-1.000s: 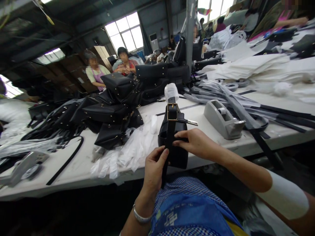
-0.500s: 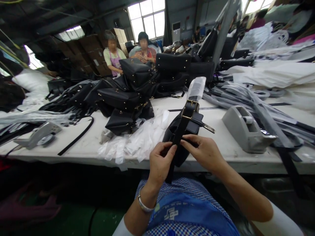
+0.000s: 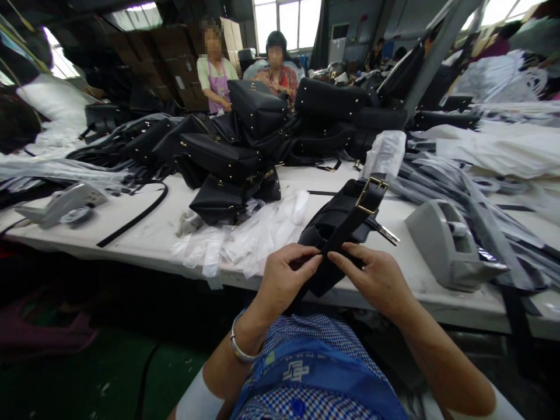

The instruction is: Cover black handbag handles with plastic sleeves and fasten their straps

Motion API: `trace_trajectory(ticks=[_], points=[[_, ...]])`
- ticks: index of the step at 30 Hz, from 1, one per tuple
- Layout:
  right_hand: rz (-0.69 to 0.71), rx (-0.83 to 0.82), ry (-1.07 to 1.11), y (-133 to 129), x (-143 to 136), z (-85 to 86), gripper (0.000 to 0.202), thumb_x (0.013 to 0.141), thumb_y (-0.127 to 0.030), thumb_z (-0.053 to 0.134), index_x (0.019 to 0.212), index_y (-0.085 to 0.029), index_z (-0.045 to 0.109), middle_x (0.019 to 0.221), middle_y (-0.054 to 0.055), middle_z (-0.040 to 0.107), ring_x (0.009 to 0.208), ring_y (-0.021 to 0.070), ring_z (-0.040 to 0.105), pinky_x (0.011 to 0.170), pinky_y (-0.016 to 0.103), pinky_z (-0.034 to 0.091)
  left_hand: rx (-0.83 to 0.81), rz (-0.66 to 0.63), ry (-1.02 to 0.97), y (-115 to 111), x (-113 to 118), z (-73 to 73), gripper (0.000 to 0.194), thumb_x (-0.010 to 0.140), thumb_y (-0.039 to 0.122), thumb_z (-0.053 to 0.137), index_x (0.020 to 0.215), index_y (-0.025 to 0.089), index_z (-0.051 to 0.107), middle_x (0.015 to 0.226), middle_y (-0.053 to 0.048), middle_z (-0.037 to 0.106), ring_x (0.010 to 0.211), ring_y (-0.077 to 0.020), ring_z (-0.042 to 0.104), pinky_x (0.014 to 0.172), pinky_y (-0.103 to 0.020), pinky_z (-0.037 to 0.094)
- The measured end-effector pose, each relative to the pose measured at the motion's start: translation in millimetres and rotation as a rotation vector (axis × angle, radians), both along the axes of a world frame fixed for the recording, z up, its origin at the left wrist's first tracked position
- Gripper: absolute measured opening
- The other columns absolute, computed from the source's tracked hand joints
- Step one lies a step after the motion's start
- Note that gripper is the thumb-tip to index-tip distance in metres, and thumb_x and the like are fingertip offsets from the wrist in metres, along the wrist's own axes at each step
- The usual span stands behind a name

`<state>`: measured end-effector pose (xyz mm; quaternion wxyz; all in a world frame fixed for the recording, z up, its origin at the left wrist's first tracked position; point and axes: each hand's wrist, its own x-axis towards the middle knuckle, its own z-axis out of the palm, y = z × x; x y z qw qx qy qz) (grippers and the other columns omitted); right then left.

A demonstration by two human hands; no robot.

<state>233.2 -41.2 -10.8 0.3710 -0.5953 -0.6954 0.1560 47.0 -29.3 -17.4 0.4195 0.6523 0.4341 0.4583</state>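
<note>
A black handbag (image 3: 326, 210) stands at the table's front edge, right before me. Across it runs a black strap (image 3: 349, 224) with a gold buckle (image 3: 371, 196) near its upper end. My left hand (image 3: 291, 271) pinches the strap's left edge between thumb and fingers. From the other side my right hand (image 3: 371, 274) grips the same strap, its thumb close to the left thumb. A metal clasp (image 3: 388, 235) sticks out at the bag's right. Behind the buckle rises a white plastic-wrapped piece (image 3: 385, 153). The strap's lower end is hidden by my hands.
Grey tape dispensers stand right (image 3: 452, 245) and left (image 3: 65, 204) on the white table (image 3: 131, 245). Crumpled clear plastic (image 3: 262, 230) lies left of the bag. Black bags (image 3: 258, 111) are heaped behind it. Wrapped straps (image 3: 464, 192) spread at right. Two people (image 3: 216, 76) are across the table.
Both hands, still on the strap, and the bag appear slightly further right. The strap slants more to the right, and the view has tilted and shifted.
</note>
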Motion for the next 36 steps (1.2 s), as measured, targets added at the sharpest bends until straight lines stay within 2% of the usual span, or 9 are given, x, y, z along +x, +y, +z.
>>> trace_trajectory(ticks=[6,11,15,20,23,27,33,36], points=[[0.074,-0.064,-0.043,1,4,5.1,0.030,0.090,-0.042,0.061,0.099,-0.018,0.077,0.103,0.010,0.078,0.093,0.0312,0.074,0.084,0.040,0.059,0.180,-0.043,0.102,5,-6,4.7,0.013,0.087,0.021,0.068,0.098,0.021,0.076,0.092,-0.004,0.073,0.086,-0.0178,0.067,0.079,-0.027,0.053],[0.094,-0.075,-0.097,-1,7,7.0,0.028,0.089,-0.041,0.062,0.099,-0.018,0.075,0.096,0.008,0.079,0.082,0.0279,0.074,0.073,0.034,0.057,0.177,-0.056,0.059,9,-3,3.2,0.012,0.087,0.020,0.068,0.097,0.021,0.075,0.094,-0.004,0.071,0.089,-0.0177,0.067,0.081,-0.027,0.052],[0.101,-0.071,-0.091,-1,8,7.3,0.029,0.090,-0.041,0.061,0.101,-0.018,0.074,0.097,0.008,0.078,0.083,0.0268,0.073,0.074,0.032,0.054,0.148,-0.025,0.001,8,3,3.2,0.009,0.087,0.020,0.068,0.094,0.021,0.075,0.092,-0.004,0.071,0.087,-0.0168,0.066,0.077,-0.026,0.052],[0.105,-0.057,-0.105,-2,7,10.9,0.023,0.091,-0.039,0.060,0.090,-0.019,0.073,0.076,0.002,0.074,0.066,0.0203,0.067,0.060,0.027,0.048,0.159,0.024,-0.018,8,8,2.1,0.008,0.087,0.022,0.068,0.092,0.021,0.075,0.090,-0.004,0.072,0.085,-0.0174,0.066,0.077,-0.027,0.053],[0.063,-0.083,-0.062,-2,4,12.4,0.024,0.088,-0.039,0.061,0.086,-0.018,0.073,0.066,0.000,0.068,0.059,0.0175,0.061,0.052,0.024,0.043,0.164,-0.007,-0.001,12,7,3.0,0.010,0.087,0.022,0.068,0.093,0.021,0.076,0.091,-0.005,0.073,0.087,-0.0183,0.067,0.081,-0.029,0.054],[0.025,-0.137,0.056,-4,0,11.8,0.023,0.084,-0.037,0.063,0.083,-0.017,0.074,0.063,-0.001,0.066,0.056,0.0159,0.056,0.048,0.023,0.040,0.176,-0.098,0.061,15,0,6.5,0.013,0.087,0.020,0.068,0.097,0.022,0.076,0.097,-0.005,0.074,0.092,-0.0190,0.068,0.085,-0.030,0.054],[0.016,-0.168,0.149,-5,-2,8.8,0.024,0.081,-0.035,0.065,0.090,-0.016,0.076,0.073,0.001,0.072,0.062,0.0170,0.060,0.053,0.024,0.044,-0.006,-0.097,-0.038,14,-2,3.6,0.018,0.081,0.021,0.073,0.099,0.021,0.073,0.090,-0.003,0.074,0.081,-0.0172,0.071,0.072,-0.025,0.056],[0.014,-0.160,0.179,-6,-3,4.5,0.023,0.082,-0.033,0.065,0.095,-0.017,0.076,0.076,0.001,0.073,0.066,0.0176,0.063,0.058,0.024,0.047,-0.047,-0.118,-0.077,16,1,-0.7,0.014,0.080,0.022,0.074,0.094,0.020,0.071,0.087,-0.003,0.073,0.078,-0.0167,0.070,0.073,-0.026,0.057]])
